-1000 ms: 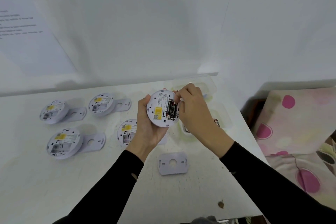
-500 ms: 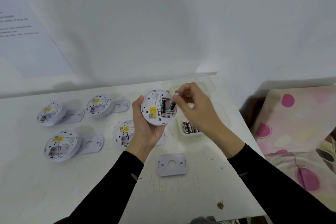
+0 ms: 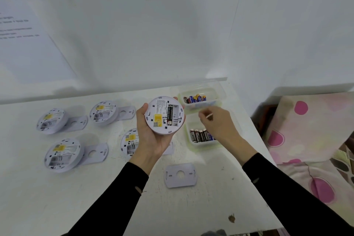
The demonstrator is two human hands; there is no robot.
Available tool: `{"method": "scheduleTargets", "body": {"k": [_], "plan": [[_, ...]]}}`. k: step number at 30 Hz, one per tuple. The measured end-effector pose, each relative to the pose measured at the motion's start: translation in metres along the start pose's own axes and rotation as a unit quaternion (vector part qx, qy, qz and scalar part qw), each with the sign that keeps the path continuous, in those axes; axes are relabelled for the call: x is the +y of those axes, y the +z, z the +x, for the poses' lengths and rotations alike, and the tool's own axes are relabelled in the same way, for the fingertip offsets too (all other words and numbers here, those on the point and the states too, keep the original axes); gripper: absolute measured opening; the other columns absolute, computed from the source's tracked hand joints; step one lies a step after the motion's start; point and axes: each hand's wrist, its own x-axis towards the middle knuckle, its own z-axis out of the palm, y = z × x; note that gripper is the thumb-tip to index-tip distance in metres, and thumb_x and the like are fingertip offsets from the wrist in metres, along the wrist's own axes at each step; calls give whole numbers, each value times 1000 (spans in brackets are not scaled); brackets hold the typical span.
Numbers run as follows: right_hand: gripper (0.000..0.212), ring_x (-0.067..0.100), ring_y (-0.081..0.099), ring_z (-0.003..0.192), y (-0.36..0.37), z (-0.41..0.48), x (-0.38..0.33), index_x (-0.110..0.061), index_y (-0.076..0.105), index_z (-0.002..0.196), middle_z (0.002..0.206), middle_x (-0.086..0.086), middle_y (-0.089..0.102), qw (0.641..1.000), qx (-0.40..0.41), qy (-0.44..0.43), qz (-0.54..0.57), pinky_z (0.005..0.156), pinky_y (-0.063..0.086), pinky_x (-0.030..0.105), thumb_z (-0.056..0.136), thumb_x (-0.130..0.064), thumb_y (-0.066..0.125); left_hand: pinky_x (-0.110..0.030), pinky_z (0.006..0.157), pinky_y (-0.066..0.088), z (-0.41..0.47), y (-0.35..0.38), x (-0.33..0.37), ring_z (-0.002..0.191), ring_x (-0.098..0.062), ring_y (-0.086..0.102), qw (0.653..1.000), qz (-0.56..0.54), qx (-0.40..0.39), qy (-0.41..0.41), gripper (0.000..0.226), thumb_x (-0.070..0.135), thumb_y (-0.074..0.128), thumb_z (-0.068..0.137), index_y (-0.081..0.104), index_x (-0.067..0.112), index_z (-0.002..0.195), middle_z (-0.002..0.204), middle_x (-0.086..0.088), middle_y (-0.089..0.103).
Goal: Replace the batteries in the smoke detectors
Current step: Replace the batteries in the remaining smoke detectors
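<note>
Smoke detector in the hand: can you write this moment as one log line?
left hand: holds round white smoke detector | bay: one black battery, one slot empty | right hand: over clear battery tubs

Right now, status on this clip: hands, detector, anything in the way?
Left hand cradles smoke detector, back up, one battery seated, other slot empty. Right hand above the battery tubs; whether it holds a battery, unclear. Nothing blocking.
</note>
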Motion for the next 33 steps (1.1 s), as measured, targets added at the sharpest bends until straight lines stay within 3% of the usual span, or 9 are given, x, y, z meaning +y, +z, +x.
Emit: {"method": "scheduleTargets", "body": {"k": [2,6,9,13,17,20,24,28,33], "plan": [[9,3,58,78,-4,-8,-22,-13,68,98,92,-4,63,989,41,-129,56,70,47,14,89,-13,65,-47,94,52,1,0,0,118,-35,58,1000,5,1,1,63,52,49,85,58,8,129,124,-16,65],[38,9,48,120,0,-19,-44,-13,56,117,126,1,53,959,-49,-280,8,100,36,14,80,-8,68,-40,81,57,-1,7,-3,96,-28,66,1000,19,5,-7,55,50,48,87,69,5,112,109,-17,68],[43,16,39,132,1,-19,-45,-12,48,119,139,4,45,951,-93,-295,-20,107,34,25,80,-9,66,-37,82,58,-2,7,-4,91,-25,69,999,33,10,-2,49,47,49,88,70,7,108,101,-14,70],[48,26,45,117,-2,-15,-46,-11,45,118,127,5,49,947,-103,-299,-54,97,42,35,76,-15,67,-36,77,59,-4,6,-5,89,-23,69,999,53,8,-4,48,46,46,91,68,7,109,99,-13,70],[54,24,44,98,2,-11,-45,-11,43,111,111,5,47,940,-64,-326,-79,85,34,23,63,-20,66,-32,74,60,-5,8,-4,86,-21,70,997,77,0,-9,48,45,43,93,65,6,111,96,-12,71],[57,27,46,96,6,-9,-45,-10,42,107,109,8,47,937,-33,-336,-91,86,28,15,58,-16,69,-32,75,60,-4,11,-6,86,-20,70,995,96,3,-1,47,44,42,95,64,7,112,96,-11,71],[49,31,48,113,8,-10,-40,-10,43,113,123,13,49,933,-47,-346,-90,98,36,32,69,-13,64,-33,70,60,-2,13,-6,83,-21,71,996,83,23,0,47,45,40,98,64,6,110,93,-12,71],[45,29,32,141,11,-17,-30,-9,54,131,147,14,42,918,-74,-379,-96,117,27,37,86,-7,47,-34,76,57,-2,12,0,88,-23,69,998,46,46,-13,53,51,43,95,66,7,112,101,-14,70],[43,24,41,138,16,-24,-12,0,54,133,145,14,47,873,-51,-466,-136,115,33,41,91,11,48,-34,81,58,2,8,6,103,-31,66,999,24,42,-21,75,56,40,93,49,-3,139,112,-20,67]]}}
